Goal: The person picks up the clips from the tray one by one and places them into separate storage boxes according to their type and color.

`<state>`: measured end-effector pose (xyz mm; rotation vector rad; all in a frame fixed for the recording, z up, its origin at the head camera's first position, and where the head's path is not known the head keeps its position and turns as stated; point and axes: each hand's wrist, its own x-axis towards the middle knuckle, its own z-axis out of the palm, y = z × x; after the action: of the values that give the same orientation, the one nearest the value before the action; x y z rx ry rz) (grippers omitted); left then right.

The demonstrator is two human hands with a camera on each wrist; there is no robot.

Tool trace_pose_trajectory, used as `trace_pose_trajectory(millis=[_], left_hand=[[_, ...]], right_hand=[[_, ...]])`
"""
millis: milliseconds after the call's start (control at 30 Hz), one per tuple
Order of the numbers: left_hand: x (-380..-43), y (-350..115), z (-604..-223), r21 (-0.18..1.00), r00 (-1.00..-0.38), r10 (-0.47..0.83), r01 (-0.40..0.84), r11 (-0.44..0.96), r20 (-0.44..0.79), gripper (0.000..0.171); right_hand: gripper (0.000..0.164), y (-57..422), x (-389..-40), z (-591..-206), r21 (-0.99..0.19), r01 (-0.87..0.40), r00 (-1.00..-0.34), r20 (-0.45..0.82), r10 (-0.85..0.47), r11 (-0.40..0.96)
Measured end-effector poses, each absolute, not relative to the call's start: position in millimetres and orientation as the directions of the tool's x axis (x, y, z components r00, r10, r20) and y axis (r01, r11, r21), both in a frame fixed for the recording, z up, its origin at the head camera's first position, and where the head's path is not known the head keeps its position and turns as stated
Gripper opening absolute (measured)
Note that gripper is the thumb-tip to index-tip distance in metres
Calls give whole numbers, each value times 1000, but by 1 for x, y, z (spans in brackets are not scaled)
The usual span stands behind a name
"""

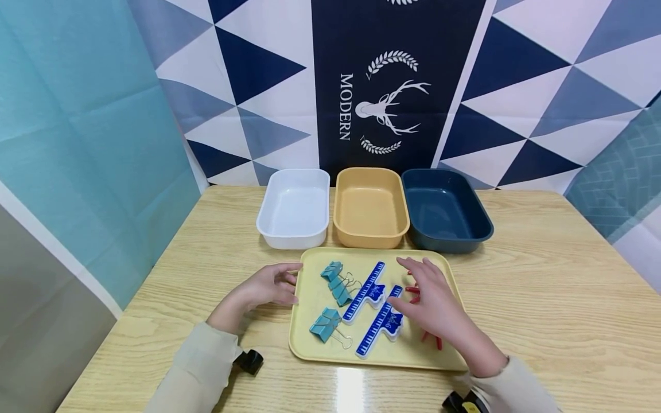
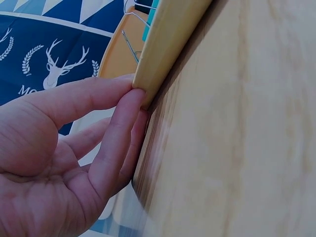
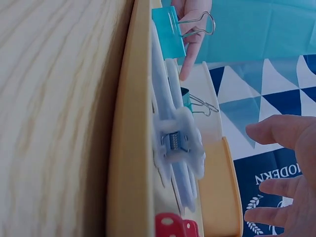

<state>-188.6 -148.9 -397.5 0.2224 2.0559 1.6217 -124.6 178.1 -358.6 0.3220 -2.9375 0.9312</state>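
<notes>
At the left edge of a yellow tray [image 1: 320,351], my left hand [image 1: 269,285] pinches the rim between thumb and fingertips. My right hand [image 1: 432,295] hovers over the tray's right side, fingers spread, holding nothing. Beneath it lie red clips [image 1: 415,289], partly hidden; white dots show on them in the right wrist view. Two blue clips with a piano-key pattern, one further back [image 1: 365,291] and one nearer [image 1: 379,322], lie slantwise mid-tray. Teal binder clips lie on the left: two close together at the back [image 1: 339,290], one [image 1: 325,324] nearer the front.
Behind the tray stand three bins side by side: white [image 1: 293,241], orange [image 1: 372,240] and dark blue [image 1: 449,244]. A patterned cloth [image 1: 273,74] hangs behind the wooden table [image 1: 542,298].
</notes>
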Motion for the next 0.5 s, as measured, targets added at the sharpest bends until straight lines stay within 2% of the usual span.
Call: trace_pose_trajectory(millis=[500], left_hand=[[-190, -150, -399, 947, -858, 433, -167, 275, -277, 76]], right_hand=[[71, 164, -125, -357, -598, -210, -977, 95, -192, 774]])
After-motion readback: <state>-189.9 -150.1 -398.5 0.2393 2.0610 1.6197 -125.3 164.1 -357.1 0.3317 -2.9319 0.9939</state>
